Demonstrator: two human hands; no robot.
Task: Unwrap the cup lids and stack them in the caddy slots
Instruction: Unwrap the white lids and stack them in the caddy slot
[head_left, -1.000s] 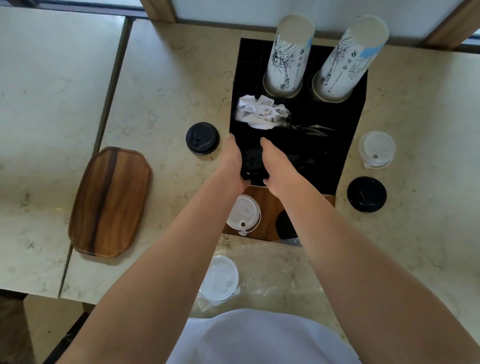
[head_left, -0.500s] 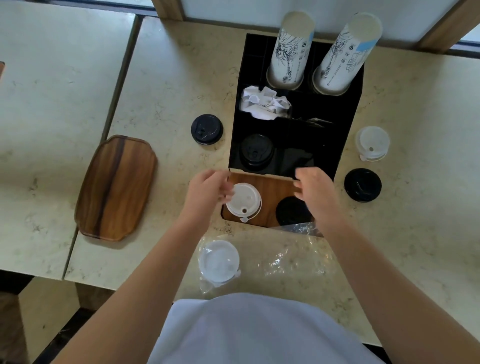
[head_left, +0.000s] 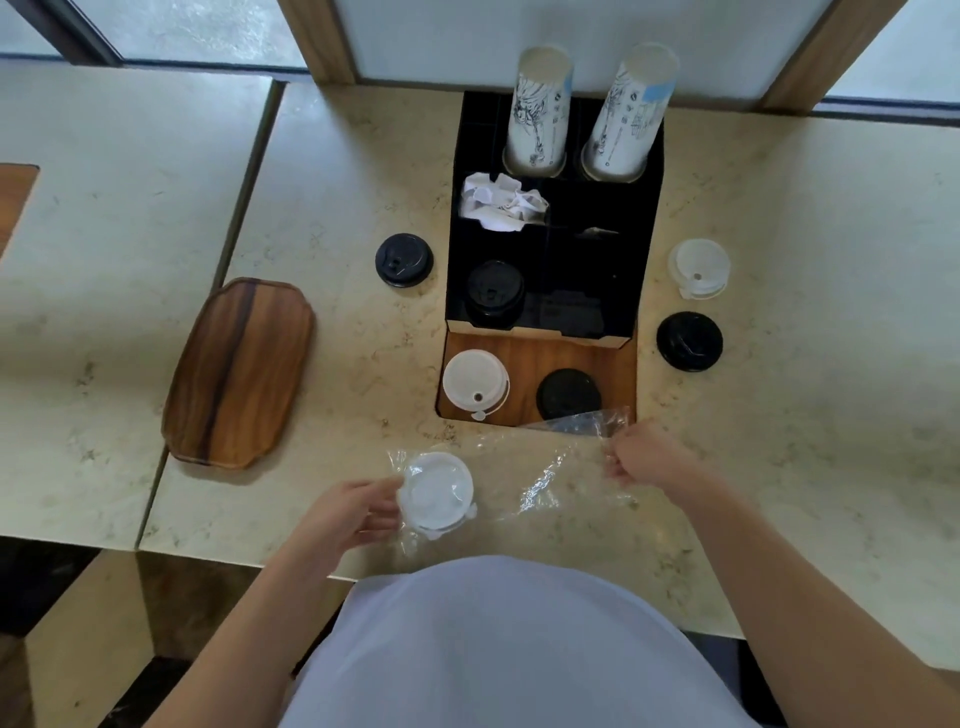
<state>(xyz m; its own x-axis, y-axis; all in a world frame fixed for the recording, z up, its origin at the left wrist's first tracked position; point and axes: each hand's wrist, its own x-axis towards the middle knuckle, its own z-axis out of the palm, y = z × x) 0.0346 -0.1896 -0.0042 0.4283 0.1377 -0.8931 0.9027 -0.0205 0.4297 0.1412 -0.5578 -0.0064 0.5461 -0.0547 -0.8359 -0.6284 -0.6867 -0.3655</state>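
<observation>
A pale marble-patterned counter (head_left: 779, 218) runs under a frosted window with wooden frame posts, and a second slab of the same stone butts against it on the left. The largest thing on it is the black compartmented cardboard caddy (head_left: 644, 291), set against the window; its two rear slots hold tall stacks of white printed paper cups (head_left: 540, 111), a middle slot holds crumpled white paper (head_left: 501, 208), and the front left slot already has a stack of black plastic lids (head_left: 493, 293). Left of the caddy lies an oblong dark-grained wooden tray (head_left: 239, 371); a second wooden board (head_left: 545, 358) sits under the caddy's front edge, carrying one white lid (head_left: 475, 382) and one black lid (head_left: 569, 395).

Nearest the person, a clear crinkled plastic sleeve (head_left: 550, 483) lies flat on the stone with a stack of white domed lids (head_left: 436, 491) at its left end. The left hand (head_left: 348, 512) has its fingers curled against the side of that stack, apparently gripping it through the film. The right hand (head_left: 647, 454) is closed in a pinch on the sleeve's far end.

This looks like the unwrapping step: the next move calls for pulling film and stack apart, then carrying the lids to a free front slot. Loose lids wait on both sides of the caddy. The cups bear line drawings; no writing is legible.
</observation>
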